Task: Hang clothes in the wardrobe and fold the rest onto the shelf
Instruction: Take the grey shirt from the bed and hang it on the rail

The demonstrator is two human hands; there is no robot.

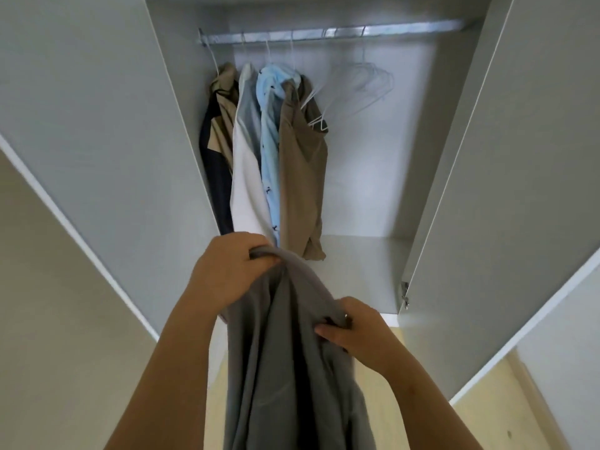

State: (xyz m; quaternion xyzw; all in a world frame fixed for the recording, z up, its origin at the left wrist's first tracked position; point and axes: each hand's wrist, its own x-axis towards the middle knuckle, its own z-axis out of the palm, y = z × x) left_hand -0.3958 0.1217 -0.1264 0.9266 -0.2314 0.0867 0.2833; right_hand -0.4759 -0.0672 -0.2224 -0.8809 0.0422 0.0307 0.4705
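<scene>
Head view: grey garment (285,368), held up.
Left grip (227,271): curled round top edge.
Right grip (357,332): pinching fabric lower.
Advice: find collar, then take spare hanger (360,89).

Pale yellow floor (487,414) at bottom, beige wall (48,319) at left, small dark speck on floor

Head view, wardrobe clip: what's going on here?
A person stands at the open wardrobe holding a grey garment up with both hands: the left hand grips its top edge, the right hand grips a fold lower down. It is not on a hanger. Several garments hang at the left of the rail, with empty hangers to their right.
</scene>
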